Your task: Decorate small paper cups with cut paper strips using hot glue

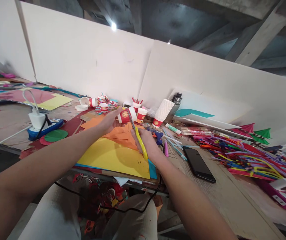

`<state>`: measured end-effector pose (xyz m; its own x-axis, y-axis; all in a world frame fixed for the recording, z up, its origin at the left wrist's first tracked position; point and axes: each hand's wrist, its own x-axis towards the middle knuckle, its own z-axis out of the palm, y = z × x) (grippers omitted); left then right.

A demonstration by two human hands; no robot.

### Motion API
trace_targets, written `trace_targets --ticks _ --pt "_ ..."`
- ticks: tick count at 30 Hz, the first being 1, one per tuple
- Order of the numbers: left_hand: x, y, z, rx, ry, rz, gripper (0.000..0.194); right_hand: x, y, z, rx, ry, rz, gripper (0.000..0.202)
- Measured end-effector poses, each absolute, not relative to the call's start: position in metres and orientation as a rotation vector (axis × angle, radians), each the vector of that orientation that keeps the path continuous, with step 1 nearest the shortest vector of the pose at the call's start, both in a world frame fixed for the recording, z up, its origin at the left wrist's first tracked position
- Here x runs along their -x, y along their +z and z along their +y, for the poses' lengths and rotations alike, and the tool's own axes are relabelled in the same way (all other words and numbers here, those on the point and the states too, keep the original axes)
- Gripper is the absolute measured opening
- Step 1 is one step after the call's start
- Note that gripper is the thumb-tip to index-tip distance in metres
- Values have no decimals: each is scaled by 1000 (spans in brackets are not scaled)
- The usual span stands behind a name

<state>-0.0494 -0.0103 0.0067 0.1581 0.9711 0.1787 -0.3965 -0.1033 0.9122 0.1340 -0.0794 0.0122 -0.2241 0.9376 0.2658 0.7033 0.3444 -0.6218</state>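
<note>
My left hand (111, 120) holds a red and white paper cup (127, 115) on its side, the white rim facing right. In my right hand (147, 143) is a pair of scissors (141, 143) with yellow handles. The scissor blades point up and away, at the cup's rim; whether they cut into it cannot be made out. Below both hands lie orange paper pieces (119, 134) and a yellow sheet (113, 158), with a blue sheet (152, 170) partly under it.
Behind stand a tall cup stack (163, 111) and a cup (142, 114). A black phone (199, 164) and many coloured pipe cleaners (242, 155) lie right. At left, a blue power strip (45, 128) holds a white charger (36, 120). A black cable (123, 210) crosses my lap.
</note>
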Motion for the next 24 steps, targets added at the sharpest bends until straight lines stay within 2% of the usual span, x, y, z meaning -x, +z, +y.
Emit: trace_targets --ticks 5,12,24 --pt "50 4 -9 -1092 1258 709 38 -136 13 -79 1407 417 -2088 34" --pt "42 0 -11 -1268 1311 687 45 -142 15 -77 1377 392 -2094 36" --pt "48 10 -12 -1166 1317 726 40 -137 14 -79 1416 466 -2064 39"
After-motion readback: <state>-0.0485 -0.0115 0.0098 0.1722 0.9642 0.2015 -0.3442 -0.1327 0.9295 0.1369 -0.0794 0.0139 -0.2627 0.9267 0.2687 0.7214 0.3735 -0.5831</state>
